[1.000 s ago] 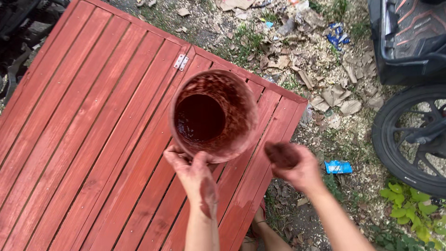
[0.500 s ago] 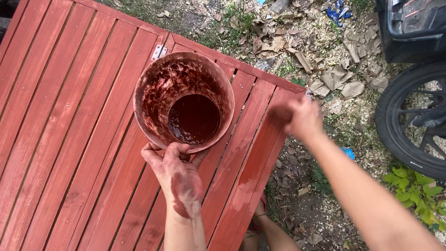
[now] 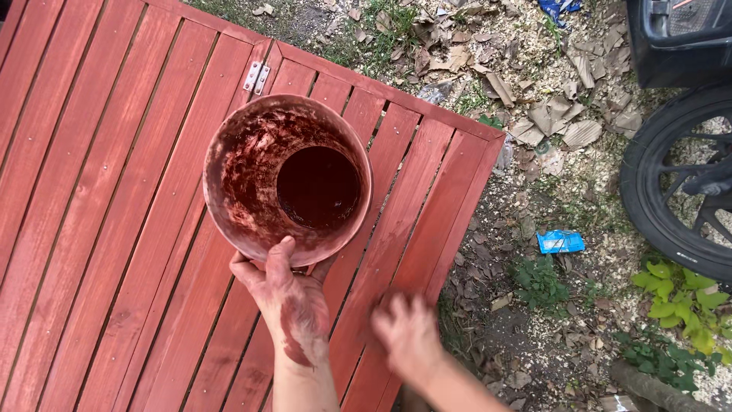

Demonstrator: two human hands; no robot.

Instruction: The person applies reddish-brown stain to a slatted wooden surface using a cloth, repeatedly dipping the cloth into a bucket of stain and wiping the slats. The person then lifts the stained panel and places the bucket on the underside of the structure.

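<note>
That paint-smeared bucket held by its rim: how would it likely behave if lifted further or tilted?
The bucket probably feels light, since only a small dark pool of paint sits at its bottom. Its smeared rim may be slippery in the paint-coated left hand. Tilted as it is, the paint could run toward the rim.

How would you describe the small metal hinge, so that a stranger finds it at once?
Start at the large red slatted wooden panel lying on the ground. Go to its upper edge, just above the paint-stained round bucket held by the left hand. The small silver metal hinge is there, the only unpainted shiny part.
</note>
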